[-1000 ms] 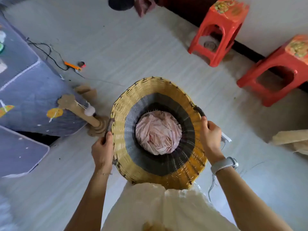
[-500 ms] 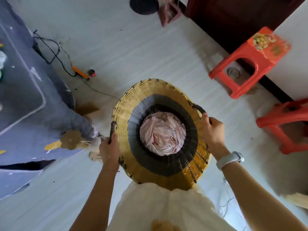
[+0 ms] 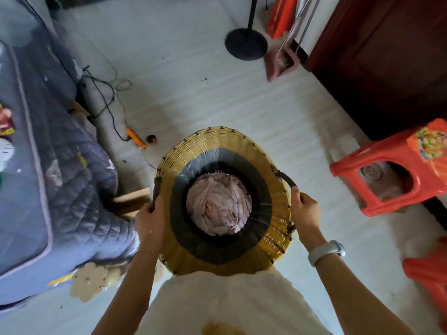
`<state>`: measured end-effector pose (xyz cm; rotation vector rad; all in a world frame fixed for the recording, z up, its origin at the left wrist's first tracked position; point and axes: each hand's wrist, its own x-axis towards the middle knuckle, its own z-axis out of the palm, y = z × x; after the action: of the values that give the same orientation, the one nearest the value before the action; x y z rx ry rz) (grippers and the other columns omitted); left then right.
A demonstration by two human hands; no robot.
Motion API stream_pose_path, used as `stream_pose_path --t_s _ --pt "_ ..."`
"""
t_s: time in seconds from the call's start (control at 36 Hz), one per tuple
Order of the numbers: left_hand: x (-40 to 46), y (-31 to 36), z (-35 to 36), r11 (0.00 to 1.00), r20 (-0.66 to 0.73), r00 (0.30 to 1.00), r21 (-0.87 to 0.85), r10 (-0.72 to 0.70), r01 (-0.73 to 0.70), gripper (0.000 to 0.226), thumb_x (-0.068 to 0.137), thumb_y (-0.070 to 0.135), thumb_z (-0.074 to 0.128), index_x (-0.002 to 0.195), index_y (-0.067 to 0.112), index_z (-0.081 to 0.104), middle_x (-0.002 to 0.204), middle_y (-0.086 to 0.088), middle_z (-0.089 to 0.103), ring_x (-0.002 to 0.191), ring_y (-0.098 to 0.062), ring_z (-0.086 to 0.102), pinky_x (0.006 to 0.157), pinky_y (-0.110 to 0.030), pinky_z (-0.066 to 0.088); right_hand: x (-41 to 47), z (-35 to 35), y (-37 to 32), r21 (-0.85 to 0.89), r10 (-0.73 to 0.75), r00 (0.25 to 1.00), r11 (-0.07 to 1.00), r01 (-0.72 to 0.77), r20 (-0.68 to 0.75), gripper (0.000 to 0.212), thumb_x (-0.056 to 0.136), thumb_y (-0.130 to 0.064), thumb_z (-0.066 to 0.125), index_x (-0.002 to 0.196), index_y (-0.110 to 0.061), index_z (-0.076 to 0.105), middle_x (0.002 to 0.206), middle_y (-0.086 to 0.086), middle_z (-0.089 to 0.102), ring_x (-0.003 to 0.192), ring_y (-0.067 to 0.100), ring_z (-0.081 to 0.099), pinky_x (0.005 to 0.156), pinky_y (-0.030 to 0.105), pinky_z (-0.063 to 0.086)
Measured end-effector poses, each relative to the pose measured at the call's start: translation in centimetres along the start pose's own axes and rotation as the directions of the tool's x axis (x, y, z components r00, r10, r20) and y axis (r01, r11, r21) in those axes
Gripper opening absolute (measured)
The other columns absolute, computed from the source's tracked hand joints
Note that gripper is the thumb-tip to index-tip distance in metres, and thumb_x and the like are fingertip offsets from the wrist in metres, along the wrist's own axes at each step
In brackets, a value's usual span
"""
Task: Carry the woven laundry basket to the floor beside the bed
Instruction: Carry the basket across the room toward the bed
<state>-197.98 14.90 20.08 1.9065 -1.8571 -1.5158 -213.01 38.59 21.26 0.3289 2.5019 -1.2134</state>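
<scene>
Pale striped flooring point(image 3: 217, 97) runs between a blue quilted bed point(image 3: 60, 180) and red plastic stools point(image 3: 396, 170). Left hand point(image 3: 150, 222) is closed round the dark handle on its side of the round yellow-and-black woven laundry basket point(image 3: 225, 206); right hand point(image 3: 305, 211) is closed round the opposite dark loop handle. The basket hangs in front of the person's body, above the floor, just beside the bed's corner. Crumpled pink cloth point(image 3: 219, 204) sits at the bottom. Judging by that small load, it should carry light; the weave looks stiff, so the 2 handles are the sound grip.
</scene>
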Motion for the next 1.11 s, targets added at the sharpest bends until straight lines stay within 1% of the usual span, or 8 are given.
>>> stream_pose_path --t_s 0.19,0.42,0.61,0.72,0.86,0.94,1.06,1.11 --pt "6.9 10.2 2.9 0.997 -0.095 0.993 -0.041 0.065 -0.069 0.035 0.087 0.036 0.047 0.079 0.004 0.059 0.075 -0.017 0.055 0.076 -0.027 0.05 0.068 -0.037 0.038 10.2 4.2 -9.6 -0.009 -0.08 0.994 0.997 0.081 0.07 0.046 0.094 -0.035 0.038 0.054 -0.013 0.034 0.051 0.003 0.028 0.048 0.016 0.027 0.051 0.027 0.023" --pt "14.2 15.4 3.2 0.982 -0.124 0.991 -0.186 -0.044 0.02 0.032 0.09 0.035 0.048 0.072 0.009 0.055 0.072 -0.013 0.053 0.072 -0.022 0.047 0.055 -0.027 0.034 18.0 9.6 -18.8 -0.046 -0.164 0.977 0.984 0.172 0.138 0.046 0.094 -0.033 0.04 0.053 -0.013 0.034 0.051 0.003 0.029 0.049 0.017 0.028 0.05 0.027 0.022" --pt "24.0 20.5 2.6 0.972 -0.113 0.984 -0.209 -0.135 0.11 0.036 0.092 0.032 0.044 0.06 0.016 0.05 0.061 -0.005 0.048 0.061 -0.017 0.044 0.057 -0.027 0.035 23.5 17.2 -25.9 -0.106 -0.2 0.957 0.968 0.226 0.212 0.047 0.094 -0.032 0.042 0.053 -0.01 0.033 0.049 0.004 0.03 0.046 0.017 0.028 0.049 0.026 0.022" --pt "31.9 25.5 1.5 0.966 -0.087 0.989 -0.24 -0.124 0.1 0.035 0.09 0.033 0.047 0.06 0.016 0.05 0.058 -0.006 0.045 0.069 -0.025 0.043 0.061 -0.031 0.035 27.4 21.6 -31.5 -0.114 -0.182 0.967 0.972 0.204 0.177 0.044 0.093 -0.033 0.041 0.057 -0.009 0.037 0.052 0.004 0.031 0.048 0.017 0.029 0.05 0.027 0.023" --pt "38.6 32.7 0.4 0.992 -0.043 0.998 -0.124 -0.039 0.034 0.037 0.092 0.037 0.04 0.075 0.008 0.053 0.065 -0.007 0.05 0.063 -0.02 0.045 0.06 -0.031 0.036 30.9 26.2 -39.5 -0.066 -0.16 0.978 0.983 0.169 0.135 0.044 0.093 -0.033 0.042 0.053 -0.014 0.035 0.052 0.002 0.029 0.048 0.016 0.027 0.049 0.025 0.023" --pt "41.9 35.7 -0.4 0.99 -0.055 0.997 -0.134 -0.057 0.049 0.04 0.091 0.039 0.038 0.084 0.005 0.058 0.077 -0.013 0.056 0.077 -0.027 0.052 0.072 -0.037 0.041 32.7 28.6 -43.5 -0.065 -0.186 0.973 0.978 0.197 0.14 0.044 0.092 -0.034 0.042 0.055 -0.012 0.036 0.053 0.003 0.03 0.049 0.016 0.028 0.05 0.025 0.023" --pt "47.1 40.2 -1.7 0.983 -0.083 0.995 -0.182 -0.05 0.035 0.033 0.09 0.037 0.039 0.072 0.015 0.054 0.072 -0.007 0.054 0.074 -0.023 0.051 0.075 -0.039 0.042 35.3 32.5 -48.4 -0.014 -0.212 0.966 0.976 0.216 0.147 0.044 0.092 -0.033 0.042 0.055 -0.01 0.038 0.051 0.005 0.03 0.049 0.016 0.028 0.05 0.026 0.023" --pt "49.4 42.2 -1.9 0.982 -0.084 0.996 -0.19 -0.038 0.021 0.032 0.091 0.036 0.039 0.081 0.013 0.057 0.074 -0.005 0.055 0.074 -0.021 0.052 0.075 -0.037 0.043 36.6 34.6 -50.1 -0.001 -0.205 0.966 0.978 0.208 0.159 0.045 0.093 -0.03 0.042 0.052 -0.011 0.036 0.05 0.004 0.03 0.048 0.015 0.028 0.049 0.024 0.023"
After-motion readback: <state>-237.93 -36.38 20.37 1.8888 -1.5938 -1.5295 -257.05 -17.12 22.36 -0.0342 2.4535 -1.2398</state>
